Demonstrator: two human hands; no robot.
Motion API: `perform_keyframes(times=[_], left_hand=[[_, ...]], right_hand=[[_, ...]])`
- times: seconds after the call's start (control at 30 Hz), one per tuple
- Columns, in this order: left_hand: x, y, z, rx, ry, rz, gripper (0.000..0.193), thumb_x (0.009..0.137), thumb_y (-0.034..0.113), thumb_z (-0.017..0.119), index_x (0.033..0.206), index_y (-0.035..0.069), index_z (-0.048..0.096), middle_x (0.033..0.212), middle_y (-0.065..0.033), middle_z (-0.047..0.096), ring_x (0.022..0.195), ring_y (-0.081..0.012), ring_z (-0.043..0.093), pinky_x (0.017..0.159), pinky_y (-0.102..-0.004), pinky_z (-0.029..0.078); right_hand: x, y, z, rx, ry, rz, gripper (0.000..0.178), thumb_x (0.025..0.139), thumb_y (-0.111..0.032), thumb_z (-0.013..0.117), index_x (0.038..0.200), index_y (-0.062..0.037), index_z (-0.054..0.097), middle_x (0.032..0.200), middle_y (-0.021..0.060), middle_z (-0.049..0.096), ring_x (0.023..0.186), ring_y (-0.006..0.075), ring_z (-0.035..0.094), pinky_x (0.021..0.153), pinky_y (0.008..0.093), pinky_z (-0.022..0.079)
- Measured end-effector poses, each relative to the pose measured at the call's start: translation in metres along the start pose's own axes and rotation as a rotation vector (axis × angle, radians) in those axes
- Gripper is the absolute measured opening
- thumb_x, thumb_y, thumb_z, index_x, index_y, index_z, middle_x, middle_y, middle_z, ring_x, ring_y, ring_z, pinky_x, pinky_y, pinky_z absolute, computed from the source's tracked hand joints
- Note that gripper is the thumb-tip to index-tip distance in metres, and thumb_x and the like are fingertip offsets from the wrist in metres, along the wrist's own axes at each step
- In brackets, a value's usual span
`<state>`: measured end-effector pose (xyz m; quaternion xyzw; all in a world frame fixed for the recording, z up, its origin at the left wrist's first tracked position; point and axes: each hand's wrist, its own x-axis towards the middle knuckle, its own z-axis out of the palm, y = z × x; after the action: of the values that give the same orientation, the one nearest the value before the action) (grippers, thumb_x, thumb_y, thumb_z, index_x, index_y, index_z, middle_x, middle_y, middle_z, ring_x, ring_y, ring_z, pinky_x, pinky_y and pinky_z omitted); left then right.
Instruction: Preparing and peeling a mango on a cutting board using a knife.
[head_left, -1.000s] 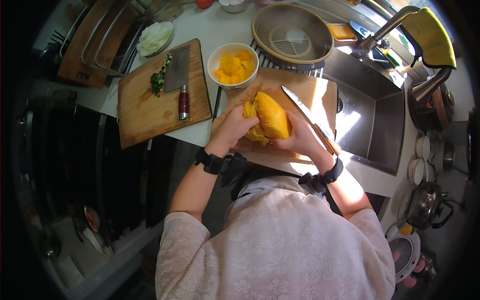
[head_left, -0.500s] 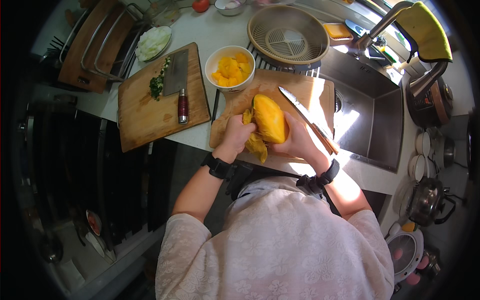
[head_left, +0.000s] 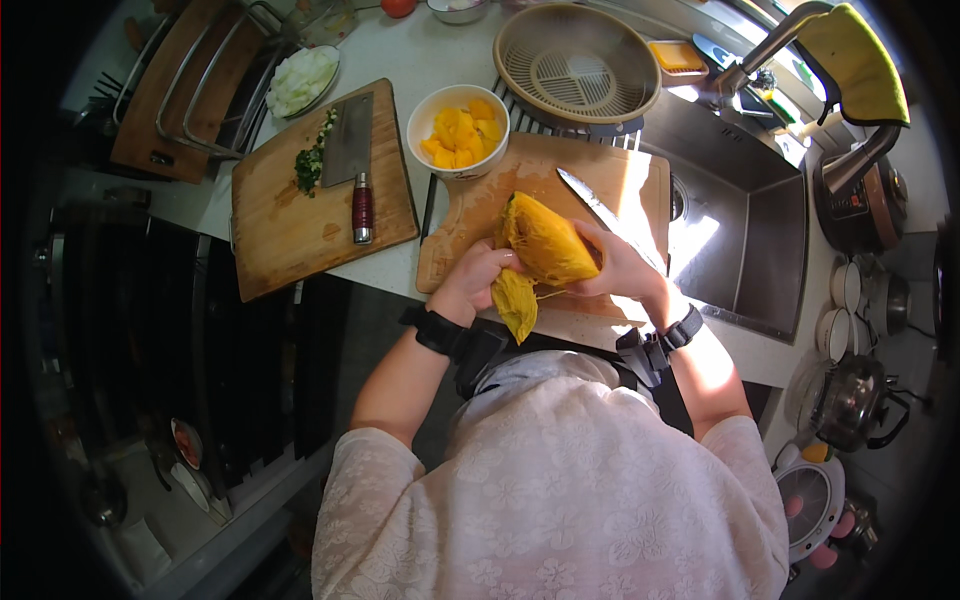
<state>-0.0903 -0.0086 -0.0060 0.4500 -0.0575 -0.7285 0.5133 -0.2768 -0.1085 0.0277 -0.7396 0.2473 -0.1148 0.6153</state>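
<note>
Over a light wooden cutting board (head_left: 542, 165) I hold a large, partly peeled mango (head_left: 556, 244). My right hand (head_left: 622, 264) is wrapped round its right end. My left hand (head_left: 474, 278) is closed at its left side, pinching a strip of yellow peel (head_left: 516, 306) that hangs down below the fruit. A knife (head_left: 592, 202) lies on the board just beyond my right hand, which hides its handle. Behind the mango, a white bowl (head_left: 420, 118) holds cut mango pieces (head_left: 464, 134).
On the left, a second cutting board (head_left: 280, 245) carries a cleaver (head_left: 349, 140) and chopped greens (head_left: 308, 170). A plate of pale chopped vegetable (head_left: 302, 80) stands behind it. A tan colander (head_left: 510, 75) sits at the back, beside the steel sink (head_left: 765, 255) on the right.
The mango has tilted, its lower end swinging right with my right hand. The peel strip at my left hand hangs lower and further from the fruit.
</note>
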Motion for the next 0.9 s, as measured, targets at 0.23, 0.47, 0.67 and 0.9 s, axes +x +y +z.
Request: perform_keyframes(times=[0.23, 0.47, 0.67, 0.9], left_hand=[[-0.013, 0.02, -0.005, 0.443, 0.077, 0.169, 0.036, 0.076, -0.001, 0.045, 0.112, -0.002, 0.048, 0.1, -0.01, 0.056, 0.09, -0.0177, 0.056, 0.078, -0.0267, 0.046], [0.003, 0.035, -0.003, 0.643, 0.087, 0.403, 0.043, 0.078, 0.002, 0.044, 0.12, -0.006, 0.042, 0.103, -0.0097, 0.056, 0.09, -0.0132, 0.055, 0.078, -0.0235, 0.044], [0.006, 0.039, 0.0, 0.739, 0.038, 0.362, 0.039, 0.078, -0.001, 0.044, 0.117, -0.006, 0.047, 0.104, -0.0089, 0.057, 0.091, -0.0136, 0.056, 0.079, -0.023, 0.044], [0.012, 0.033, -0.007, 0.608, 0.056, 0.323, 0.036, 0.079, -0.008, 0.041, 0.114, -0.007, 0.049, 0.103, -0.0086, 0.058, 0.09, -0.0139, 0.057, 0.078, -0.0225, 0.045]], right_hand=[[0.01, -0.01, 0.0, -0.134, -0.068, 0.178, 0.06, 0.06, -0.017, 0.07, 0.113, -0.0006, 0.047, 0.095, 0.0097, 0.056, 0.088, 0.0177, 0.052, 0.082, 0.0253, 0.04], [0.01, -0.009, 0.001, -0.232, -0.02, 0.045, 0.061, 0.057, -0.025, 0.07, 0.108, 0.0017, 0.05, 0.089, 0.0179, 0.06, 0.083, 0.0291, 0.057, 0.076, 0.0312, 0.044], [0.01, -0.009, 0.0, -0.244, -0.015, 0.043, 0.061, 0.055, -0.025, 0.072, 0.106, 0.0011, 0.051, 0.086, 0.0173, 0.061, 0.08, 0.0289, 0.058, 0.074, 0.0313, 0.045], [0.008, -0.012, 0.001, -0.254, -0.048, 0.071, 0.066, 0.054, -0.018, 0.073, 0.112, -0.0007, 0.048, 0.095, 0.0137, 0.058, 0.089, 0.0235, 0.055, 0.082, 0.0287, 0.042]])
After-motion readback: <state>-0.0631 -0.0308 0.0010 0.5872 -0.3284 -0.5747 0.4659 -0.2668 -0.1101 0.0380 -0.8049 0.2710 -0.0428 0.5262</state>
